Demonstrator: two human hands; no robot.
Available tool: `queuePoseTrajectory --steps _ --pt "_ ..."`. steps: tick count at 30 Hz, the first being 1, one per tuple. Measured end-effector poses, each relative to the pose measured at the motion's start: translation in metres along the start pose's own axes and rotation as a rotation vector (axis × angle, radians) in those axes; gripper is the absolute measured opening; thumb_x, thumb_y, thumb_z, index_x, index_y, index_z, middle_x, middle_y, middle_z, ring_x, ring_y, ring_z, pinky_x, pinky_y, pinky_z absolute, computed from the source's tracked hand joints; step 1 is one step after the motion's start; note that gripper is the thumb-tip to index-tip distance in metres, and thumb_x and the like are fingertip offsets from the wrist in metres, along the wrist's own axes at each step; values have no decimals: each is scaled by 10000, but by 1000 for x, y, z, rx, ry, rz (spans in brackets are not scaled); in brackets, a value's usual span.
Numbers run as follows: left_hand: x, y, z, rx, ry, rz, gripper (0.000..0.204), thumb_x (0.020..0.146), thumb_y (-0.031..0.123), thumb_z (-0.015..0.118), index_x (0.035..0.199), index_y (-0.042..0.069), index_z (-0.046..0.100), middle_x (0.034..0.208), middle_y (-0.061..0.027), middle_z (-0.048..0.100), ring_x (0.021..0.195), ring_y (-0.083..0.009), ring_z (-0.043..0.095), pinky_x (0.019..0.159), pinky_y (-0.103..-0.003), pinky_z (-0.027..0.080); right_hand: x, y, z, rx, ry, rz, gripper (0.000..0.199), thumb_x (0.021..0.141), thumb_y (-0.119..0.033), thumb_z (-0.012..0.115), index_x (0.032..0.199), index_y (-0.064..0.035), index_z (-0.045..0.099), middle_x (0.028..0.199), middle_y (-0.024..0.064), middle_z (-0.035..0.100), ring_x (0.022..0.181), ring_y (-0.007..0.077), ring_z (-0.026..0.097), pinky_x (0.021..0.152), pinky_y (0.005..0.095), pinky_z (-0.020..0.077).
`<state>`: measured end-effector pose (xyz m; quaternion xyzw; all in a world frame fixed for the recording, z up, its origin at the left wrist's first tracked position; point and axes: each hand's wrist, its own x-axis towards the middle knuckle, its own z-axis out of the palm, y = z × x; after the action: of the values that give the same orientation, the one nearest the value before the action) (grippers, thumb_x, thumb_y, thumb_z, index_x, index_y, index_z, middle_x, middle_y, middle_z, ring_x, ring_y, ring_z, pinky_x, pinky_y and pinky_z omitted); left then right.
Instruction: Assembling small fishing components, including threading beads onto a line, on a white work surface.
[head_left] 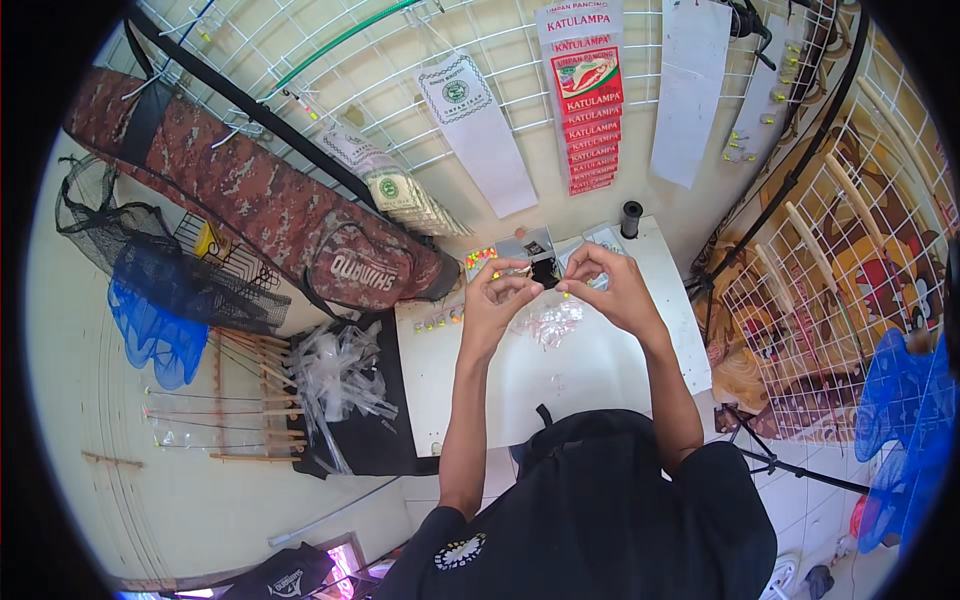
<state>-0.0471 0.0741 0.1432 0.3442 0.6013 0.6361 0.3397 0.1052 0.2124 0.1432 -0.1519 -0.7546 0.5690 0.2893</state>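
Facing each other above the white table (600,400), the left hand (496,300) and the right hand (610,288) stand apart, each with thumb and fingers curled inward. A yellow speck (566,294) shows at the right thumb tip; whether either hand pinches something is too small to make out. The black packet (543,270) lies between the two hands, toward the table's far side. Just below the fingertips, clear and pinkish scraps (550,325) are heaped on the table. Bright beads (481,261) sit just beyond the left hand, small packets (437,321) in a row to its left, and a black cylinder (631,219) stands near the far edge, beyond the right hand. Behind, red sachets (592,120) hang from a wire rack (500,75); a camouflage bag (240,185) slants at left, above crumpled clear plastic (342,370).
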Motion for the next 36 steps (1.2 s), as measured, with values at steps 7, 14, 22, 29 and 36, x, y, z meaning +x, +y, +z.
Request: queuePoseTrajectory --steps 7,14,22,29,36 --pt "0 -17 9 -373 141 -62 374 823 30 737 1120 48 509 961 -131 688 944 -152 634 901 -292 444 4 11 12 245 -140 146 175 800 -59 753 917 8 641 800 39 694 771 63 648 700 210 481" --pt "-3 -25 20 -517 138 -35 364 852 14 702 1139 61 483 954 -98 669 934 -135 607 874 -281 432 4 19 10 452 -195 263 229 816 -92 745 988 37 666 838 81 719 787 82 660 721 212 496" --pt "-1 -23 13 -451 46 -22 378 828 29 734 1105 77 481 919 -86 670 907 -131 612 888 -300 426 11 30 9 536 -385 302 280 837 -78 711 1085 47 671 932 110 716 879 134 677 813 245 515" --pt "1 -19 8 -434 -27 -28 365 820 26 739 1070 81 478 871 -90 682 835 -144 641 814 -301 477 12 30 9 563 -443 281 199 847 -99 711 1002 23 688 915 94 712 868 131 664 825 262 513" --pt "-1 -13 8 -318 -8 27 335 821 7 734 1045 70 492 869 -111 689 841 -151 659 821 -306 496 7 28 10 550 -395 247 175 843 -102 720 956 28 690 885 85 706 852 122 662 798 261 516"
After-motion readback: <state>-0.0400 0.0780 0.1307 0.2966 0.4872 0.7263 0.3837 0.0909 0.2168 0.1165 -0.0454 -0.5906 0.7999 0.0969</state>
